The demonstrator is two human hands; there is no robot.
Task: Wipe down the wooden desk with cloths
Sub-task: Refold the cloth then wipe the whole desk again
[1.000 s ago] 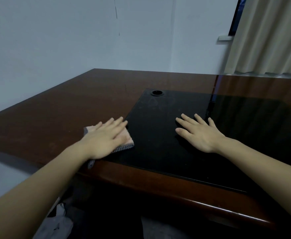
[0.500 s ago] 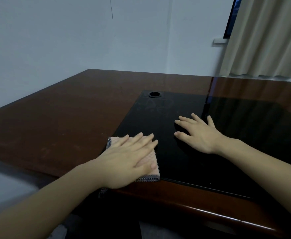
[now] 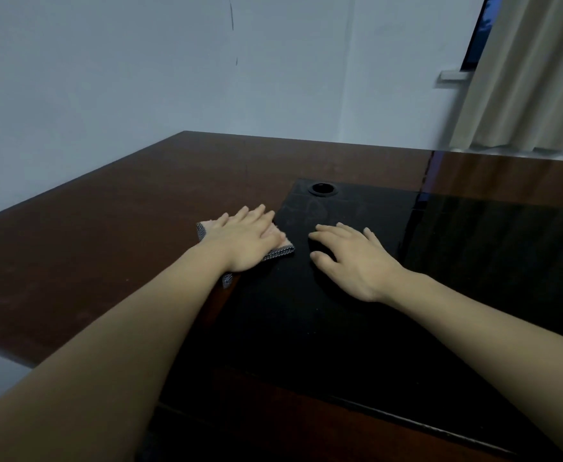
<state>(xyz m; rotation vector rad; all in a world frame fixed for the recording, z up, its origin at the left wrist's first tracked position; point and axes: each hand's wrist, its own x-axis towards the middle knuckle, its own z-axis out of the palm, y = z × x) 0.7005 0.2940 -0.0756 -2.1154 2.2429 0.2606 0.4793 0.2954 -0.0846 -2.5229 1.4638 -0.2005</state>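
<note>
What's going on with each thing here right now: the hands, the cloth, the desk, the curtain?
Left hand: flat, fingers straight, pressing on the cloth.
Right hand: open, resting on the black panel, holding nothing.
Cloth: lying flat, straddling the panel's left edge, mostly covered by the hand.
Black panel: glossy, faint smudges near the hole.
Cable hole: open, nothing through it.
Wooden desk: dull marks on the bare wood.
Curtain: drawn.

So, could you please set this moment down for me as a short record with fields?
surface: wooden desk with a black inset panel
left hand: left hand flat, pressing the cloth
cloth: pink cloth with grey edging, straddling the panel's left edge
right hand: right hand resting on the panel, fingers spread, holding nothing
cable hole: round hole at the panel's far left corner
background: pale wall, curtain at right
</note>
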